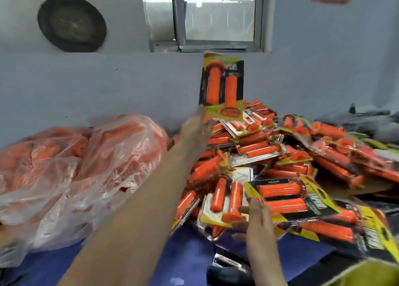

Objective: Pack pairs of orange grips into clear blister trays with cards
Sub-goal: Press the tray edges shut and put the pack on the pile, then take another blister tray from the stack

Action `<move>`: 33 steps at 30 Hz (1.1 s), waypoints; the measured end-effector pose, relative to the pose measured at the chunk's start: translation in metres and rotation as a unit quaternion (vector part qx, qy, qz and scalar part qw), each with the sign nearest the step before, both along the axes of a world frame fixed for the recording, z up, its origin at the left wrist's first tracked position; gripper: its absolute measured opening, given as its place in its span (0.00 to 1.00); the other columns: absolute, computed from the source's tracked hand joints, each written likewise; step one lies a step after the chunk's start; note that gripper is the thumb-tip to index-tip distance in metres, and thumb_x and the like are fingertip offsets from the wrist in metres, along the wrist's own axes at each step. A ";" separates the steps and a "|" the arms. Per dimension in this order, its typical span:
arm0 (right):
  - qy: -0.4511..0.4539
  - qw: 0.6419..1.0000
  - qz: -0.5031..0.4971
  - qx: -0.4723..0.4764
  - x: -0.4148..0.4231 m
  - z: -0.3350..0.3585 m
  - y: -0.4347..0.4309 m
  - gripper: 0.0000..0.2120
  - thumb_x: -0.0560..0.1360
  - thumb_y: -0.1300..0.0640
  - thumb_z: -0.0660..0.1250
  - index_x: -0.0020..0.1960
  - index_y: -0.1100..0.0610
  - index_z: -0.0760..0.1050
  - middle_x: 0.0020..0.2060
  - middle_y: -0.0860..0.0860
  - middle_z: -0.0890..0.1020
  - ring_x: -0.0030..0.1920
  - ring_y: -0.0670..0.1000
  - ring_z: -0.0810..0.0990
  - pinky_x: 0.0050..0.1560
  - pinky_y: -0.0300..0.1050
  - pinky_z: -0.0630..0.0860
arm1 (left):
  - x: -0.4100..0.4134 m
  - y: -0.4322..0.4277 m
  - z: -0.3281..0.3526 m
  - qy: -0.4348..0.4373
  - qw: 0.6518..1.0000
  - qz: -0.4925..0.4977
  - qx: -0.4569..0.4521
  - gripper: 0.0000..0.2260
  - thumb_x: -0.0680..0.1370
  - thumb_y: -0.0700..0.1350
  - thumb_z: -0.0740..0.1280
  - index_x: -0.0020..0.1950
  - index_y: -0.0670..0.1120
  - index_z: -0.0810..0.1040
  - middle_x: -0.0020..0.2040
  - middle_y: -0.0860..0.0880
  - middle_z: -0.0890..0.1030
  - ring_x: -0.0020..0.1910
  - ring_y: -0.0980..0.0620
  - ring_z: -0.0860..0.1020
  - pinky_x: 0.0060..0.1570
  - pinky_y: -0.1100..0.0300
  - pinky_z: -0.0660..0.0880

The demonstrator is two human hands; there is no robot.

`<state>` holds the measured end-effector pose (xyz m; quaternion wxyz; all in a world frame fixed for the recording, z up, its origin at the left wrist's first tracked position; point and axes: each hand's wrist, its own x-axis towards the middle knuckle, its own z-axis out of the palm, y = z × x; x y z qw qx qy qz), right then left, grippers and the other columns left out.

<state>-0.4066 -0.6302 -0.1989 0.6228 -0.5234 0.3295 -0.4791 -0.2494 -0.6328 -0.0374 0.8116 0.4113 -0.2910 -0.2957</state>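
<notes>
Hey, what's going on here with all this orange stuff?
A person is packing orange grips into carded blister packs. Their left hand reaches forward to the bottom corner of a finished pack that stands upright above the pile of packs; blur hides whether it grips the pack. Their right hand lies with straight fingers against another pack at the pile's near edge. A clear plastic bag of loose grips sits to the left.

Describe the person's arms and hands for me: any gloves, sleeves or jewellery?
No gloves: the left hand and right hand are bare. Both forearms are bare too, with no sleeve edge in view. No watch, ring or bracelet shows, though the picture is motion-blurred.
</notes>
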 end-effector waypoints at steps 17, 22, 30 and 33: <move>0.100 0.963 0.199 -0.152 0.065 -0.027 0.087 0.05 0.82 0.50 0.60 0.53 0.40 0.72 0.40 0.42 0.84 0.32 0.43 0.80 0.38 0.44 0.77 | 0.052 0.159 -0.071 -0.072 0.969 -0.037 0.232 0.14 0.80 0.46 0.67 0.64 0.44 0.75 0.49 0.40 0.84 0.44 0.45 0.83 0.40 0.56 0.80; 0.103 0.929 0.273 -0.230 0.098 -0.017 0.142 0.04 0.81 0.48 0.60 0.52 0.39 0.72 0.43 0.41 0.83 0.37 0.44 0.80 0.43 0.50 0.78 | 0.085 0.265 -0.080 -0.066 0.962 0.048 0.262 0.10 0.81 0.43 0.65 0.59 0.41 0.78 0.43 0.41 0.84 0.36 0.46 0.82 0.34 0.57 0.80; 0.140 0.862 0.400 -0.279 0.150 -0.019 0.253 0.05 0.82 0.43 0.56 0.52 0.33 0.69 0.41 0.48 0.80 0.36 0.51 0.77 0.39 0.57 0.73 | 0.122 0.444 -0.078 -0.245 0.840 0.295 0.383 0.07 0.83 0.41 0.61 0.49 0.45 0.79 0.42 0.45 0.82 0.35 0.51 0.80 0.34 0.59 0.76; 0.147 0.839 0.441 -0.283 0.168 -0.021 0.294 0.05 0.83 0.45 0.55 0.54 0.35 0.69 0.43 0.46 0.79 0.31 0.45 0.73 0.34 0.49 0.69 | 0.133 0.512 -0.088 -0.407 0.656 0.354 0.528 0.06 0.81 0.47 0.64 0.55 0.48 0.78 0.49 0.50 0.82 0.47 0.52 0.80 0.45 0.60 0.74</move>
